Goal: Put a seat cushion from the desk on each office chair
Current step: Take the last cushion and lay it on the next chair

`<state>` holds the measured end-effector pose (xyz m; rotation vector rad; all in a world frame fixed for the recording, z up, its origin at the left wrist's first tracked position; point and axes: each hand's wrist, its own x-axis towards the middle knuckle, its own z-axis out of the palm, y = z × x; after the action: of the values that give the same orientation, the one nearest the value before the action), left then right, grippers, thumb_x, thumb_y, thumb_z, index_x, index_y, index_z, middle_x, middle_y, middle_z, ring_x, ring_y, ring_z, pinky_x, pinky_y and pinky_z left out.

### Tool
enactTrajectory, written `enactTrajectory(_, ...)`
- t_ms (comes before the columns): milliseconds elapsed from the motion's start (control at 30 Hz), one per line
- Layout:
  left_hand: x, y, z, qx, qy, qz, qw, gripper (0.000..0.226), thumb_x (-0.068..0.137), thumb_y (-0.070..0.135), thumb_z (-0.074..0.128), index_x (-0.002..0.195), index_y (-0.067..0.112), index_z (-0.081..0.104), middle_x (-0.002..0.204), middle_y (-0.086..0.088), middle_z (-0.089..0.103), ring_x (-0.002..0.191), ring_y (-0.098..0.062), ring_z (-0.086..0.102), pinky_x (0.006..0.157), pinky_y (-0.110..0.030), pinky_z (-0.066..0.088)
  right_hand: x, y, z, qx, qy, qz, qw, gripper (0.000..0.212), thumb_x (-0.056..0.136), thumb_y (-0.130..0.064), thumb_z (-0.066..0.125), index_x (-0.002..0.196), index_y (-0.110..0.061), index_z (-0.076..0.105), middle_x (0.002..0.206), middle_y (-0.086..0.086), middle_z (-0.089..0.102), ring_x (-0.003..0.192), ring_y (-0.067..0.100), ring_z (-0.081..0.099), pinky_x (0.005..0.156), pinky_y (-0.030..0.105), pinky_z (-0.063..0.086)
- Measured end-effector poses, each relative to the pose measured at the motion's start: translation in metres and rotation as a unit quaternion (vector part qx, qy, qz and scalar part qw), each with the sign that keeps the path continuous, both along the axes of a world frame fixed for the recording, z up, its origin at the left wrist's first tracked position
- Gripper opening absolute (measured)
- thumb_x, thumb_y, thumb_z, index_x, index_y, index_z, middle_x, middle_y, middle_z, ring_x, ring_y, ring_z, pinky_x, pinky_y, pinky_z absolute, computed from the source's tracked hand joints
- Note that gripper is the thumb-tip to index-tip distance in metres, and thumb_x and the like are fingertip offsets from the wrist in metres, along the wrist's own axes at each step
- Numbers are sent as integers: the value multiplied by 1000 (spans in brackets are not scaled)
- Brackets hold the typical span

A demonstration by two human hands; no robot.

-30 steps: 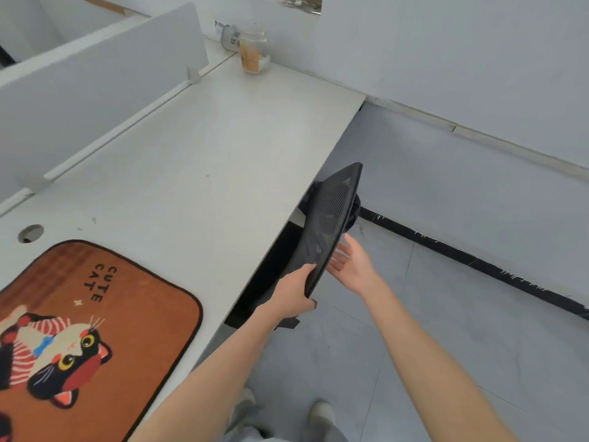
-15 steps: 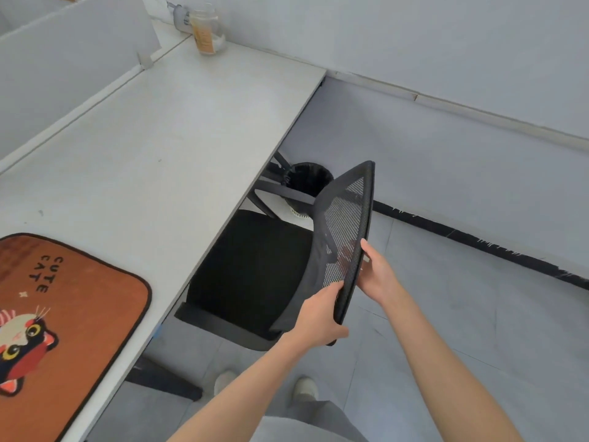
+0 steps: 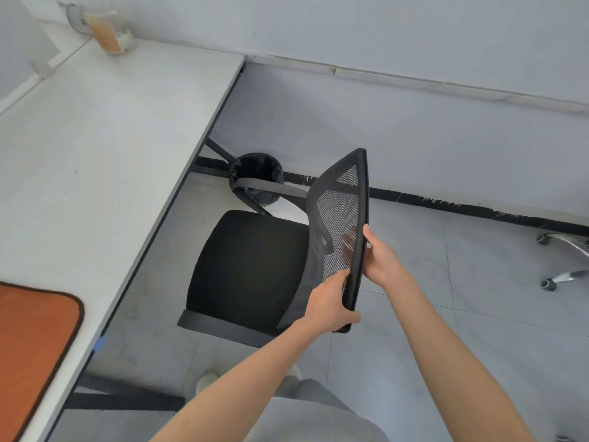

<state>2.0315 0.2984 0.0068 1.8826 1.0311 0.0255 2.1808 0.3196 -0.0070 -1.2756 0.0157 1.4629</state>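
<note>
- Orange seat cushion (image 3: pixel 30 346) lies on the worktop (image 3: pixel 95 161), left of the office chair (image 3: pixel 251 269).
- Black-lined bin (image 3: pixel 256 177) stands behind the chair.
- Left hand (image 3: pixel 328 304) grips the mesh backrest (image 3: pixel 341 224)'s lower rim.
- Right hand (image 3: pixel 381 260) clasps its right edge.

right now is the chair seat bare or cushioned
Bare: the black seat shows no cushion; the orange cushion lies on the desk.

We see a black chair back (image 3: pixel 342 218) of open mesh in a matt plastic rim, and a seat (image 3: pixel 248 266) of matt black cloth. The surface (image 3: pixel 95 148) at left looks smooth, matt white. The orange cushion (image 3: pixel 28 339) at lower left looks soft and napped. Chrome chair legs (image 3: pixel 570 250) at right gleam.
</note>
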Motion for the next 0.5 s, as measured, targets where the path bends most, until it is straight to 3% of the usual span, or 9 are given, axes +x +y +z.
enactTrajectory(233, 15, -2, -5, 9, -5, 10, 1000, 81, 64, 25, 74, 135, 20, 34, 130, -2, 51, 114, -23, 52, 95, -38, 46, 11, -2, 13, -24, -54, 12, 998, 36, 93, -35, 48, 111, -6, 59, 102, 10, 65, 91, 24, 62, 72, 34, 51)
enactTrajectory(300, 9, 0, -4, -16, -16, 0, 1000, 87, 69, 31, 74, 141, 18, 28, 142, -1, 43, 127, -21, 43, 105, -37, 39, 11, 1, 15, -57, -172, 27, 983, 28, 92, -33, 50, 107, -10, 58, 104, 9, 62, 92, 22, 59, 76, 33, 50)
enactTrajectory(333, 4, 2, -2, -44, -32, 5, 999, 86, 73, 33, 73, 143, 19, 25, 146, -1, 39, 133, -19, 38, 110, -37, 35, 12, 3, 16, -79, -276, 39, 957, 30, 92, -32, 51, 111, -10, 56, 111, 10, 61, 99, 24, 57, 83, 36, 49)
enactTrajectory(400, -12, 9, 5, -91, -64, 38, 993, 72, 84, 33, 62, 144, 20, 24, 147, -1, 38, 134, -18, 38, 110, -34, 34, 13, 7, 23, -100, -507, 66, 853, 39, 91, -26, 51, 123, -5, 51, 128, 15, 55, 118, 28, 50, 102, 40, 39)
enactTrajectory(500, -54, 25, 12, -80, -77, 106, 988, 45, 93, 24, 49, 137, 18, 37, 135, -2, 52, 121, -15, 51, 97, -19, 40, -6, 20, 43, -49, -682, 122, 719, 36, 91, -16, 48, 124, -1, 52, 129, 18, 54, 124, 32, 43, 107, 38, 30)
